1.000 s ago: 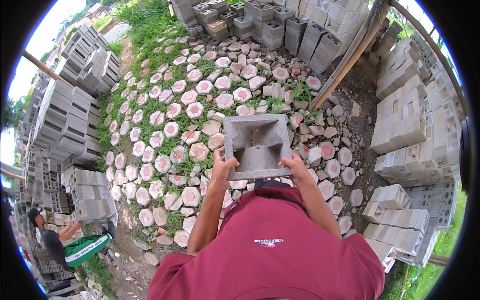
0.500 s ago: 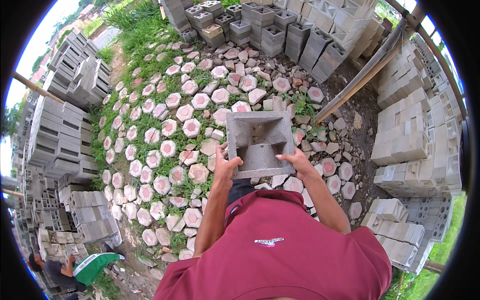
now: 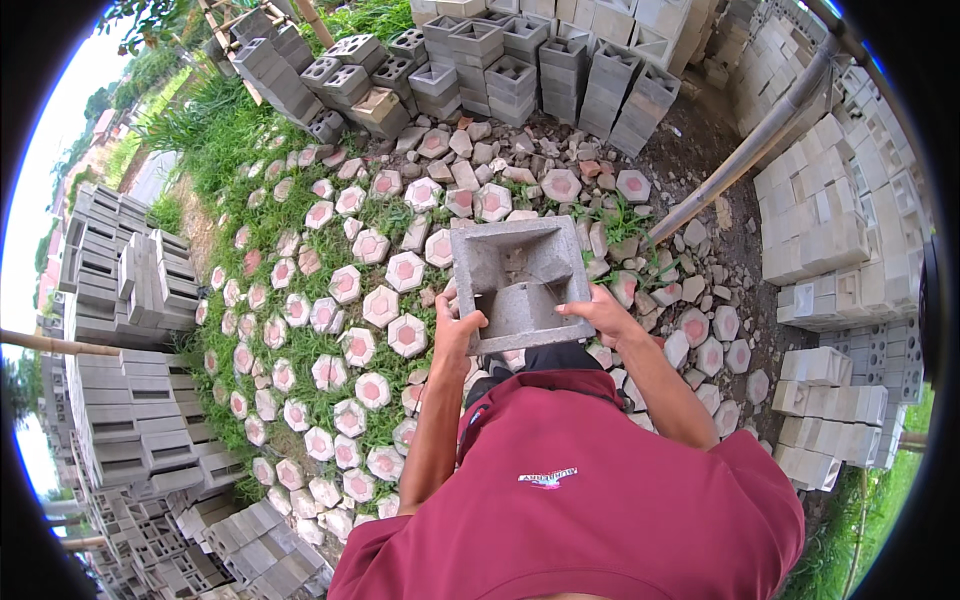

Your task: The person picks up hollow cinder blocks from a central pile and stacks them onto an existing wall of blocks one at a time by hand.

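Note:
A square grey concrete ventilation block [image 3: 522, 322] is held up in front of my body, its hollow, slanted inside facing me. My left hand [image 3: 458, 322] grips its left side, thumb over the near rim. On the opposite side my right hand [image 3: 604, 314] clasps the block, thumb resting on the rim. The fingers behind the block are mostly hidden. Beneath it lies ground paved with hexagonal pavers [image 3: 381, 306] that have pinkish centres, with grass between them.
Stacked hollow blocks [image 3: 510, 85] line the far side. More stacks stand at the left [image 3: 140, 410] and right [image 3: 815, 210]. A slanting bamboo pole [image 3: 745, 145] meets the ground at the right. Broken rubble [image 3: 480, 150] lies before the far stacks.
My view has turned and shifted forward, so the far stacks appear nearer. The person in green at the lower left is out of view. Both hands keep the block.

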A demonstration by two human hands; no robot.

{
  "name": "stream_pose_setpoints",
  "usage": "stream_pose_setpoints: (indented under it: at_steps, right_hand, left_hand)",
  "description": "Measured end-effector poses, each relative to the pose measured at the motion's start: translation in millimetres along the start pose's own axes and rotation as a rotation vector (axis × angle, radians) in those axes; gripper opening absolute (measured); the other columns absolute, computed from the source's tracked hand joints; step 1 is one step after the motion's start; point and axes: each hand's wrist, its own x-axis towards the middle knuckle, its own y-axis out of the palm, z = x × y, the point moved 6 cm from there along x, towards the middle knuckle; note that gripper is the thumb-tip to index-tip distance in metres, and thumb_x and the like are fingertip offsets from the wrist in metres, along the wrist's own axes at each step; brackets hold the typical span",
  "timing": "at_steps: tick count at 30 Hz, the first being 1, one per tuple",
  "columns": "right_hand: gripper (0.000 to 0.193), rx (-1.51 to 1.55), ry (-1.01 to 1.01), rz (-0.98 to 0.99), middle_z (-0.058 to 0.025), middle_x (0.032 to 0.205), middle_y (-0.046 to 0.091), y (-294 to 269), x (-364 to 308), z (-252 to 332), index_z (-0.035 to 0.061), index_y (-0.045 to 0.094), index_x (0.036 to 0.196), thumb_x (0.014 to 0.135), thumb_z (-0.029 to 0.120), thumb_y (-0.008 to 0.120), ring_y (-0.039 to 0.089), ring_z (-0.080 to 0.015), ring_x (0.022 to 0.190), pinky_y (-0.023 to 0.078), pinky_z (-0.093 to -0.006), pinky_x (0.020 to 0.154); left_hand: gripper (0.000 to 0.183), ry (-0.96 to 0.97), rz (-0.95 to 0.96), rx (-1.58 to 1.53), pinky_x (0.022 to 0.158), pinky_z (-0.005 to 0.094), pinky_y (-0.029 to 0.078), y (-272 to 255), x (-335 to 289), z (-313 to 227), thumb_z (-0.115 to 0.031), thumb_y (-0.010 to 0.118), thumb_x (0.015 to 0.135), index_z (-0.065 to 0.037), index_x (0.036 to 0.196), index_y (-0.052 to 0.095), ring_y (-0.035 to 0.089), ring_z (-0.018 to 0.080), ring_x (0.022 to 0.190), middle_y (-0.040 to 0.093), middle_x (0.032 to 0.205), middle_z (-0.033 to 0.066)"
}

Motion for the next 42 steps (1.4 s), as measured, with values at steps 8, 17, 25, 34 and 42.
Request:
stream_pose_setpoints:
  at_steps: [8,17,25,34,42]
  right_hand:
    - [0.051,-0.099,0.113,-0.011,-0.0078,0.096,0.060,1,96,22,-0.0022,0.050,0.123,0.074,0.003,0.063,0.056,-0.0156,0.085,0.046,-0.0296,0.077]
    - [0.053,-0.095,0.056,-0.088,-0.0059,0.096,0.060,-42,240,80,-0.0038,0.048,0.126,0.075,0.004,0.060,0.056,-0.0133,0.082,0.046,-0.0286,0.075]
    - [0.053,-0.028,0.070,-0.005,-0.0039,0.099,0.058,-77,338,155,-0.0039,0.047,0.129,0.076,0.000,0.053,0.054,-0.0117,0.082,0.046,-0.0264,0.074]
    - [0.058,-0.154,0.235,0.014,-0.0048,0.107,0.057,-113,431,183,-0.0046,0.043,0.132,0.075,0.001,0.054,0.053,-0.0117,0.092,0.045,-0.0255,0.081]
    - [0.068,-0.124,0.354,-0.040,-0.0117,0.125,0.052,-134,554,175,-0.0053,0.035,0.139,0.074,0.002,0.054,0.048,-0.0193,0.116,0.036,-0.0299,0.102]
  left_hand:
    - [0.070,-0.047,0.068,0.045,0.072,0.0303,0.047,-3,117,-35,0.000,0.065,0.065,-0.004,0.130,0.040,0.056,0.0163,0.084,0.060,0.101,0.0092]
    - [0.067,-0.150,0.000,0.112,0.071,0.0322,0.044,50,264,-71,-0.001,0.065,0.063,-0.008,0.127,0.044,0.052,0.0174,0.084,0.055,0.097,0.0080]
    - [0.077,-0.151,0.035,-0.013,0.077,0.0304,0.049,101,367,-100,0.001,0.066,0.064,-0.002,0.135,0.036,0.056,0.0189,0.094,0.053,0.116,0.0141]
    - [0.070,-0.220,-0.009,0.043,0.076,0.0312,0.049,135,464,-108,0.004,0.062,0.064,-0.006,0.129,0.041,0.055,0.0192,0.093,0.054,0.110,0.0119]
    - [0.080,-0.403,0.039,0.042,0.106,0.0339,0.034,141,605,-95,0.010,0.060,0.061,0.000,0.136,0.033,0.047,0.0232,0.122,0.049,0.129,0.0138]
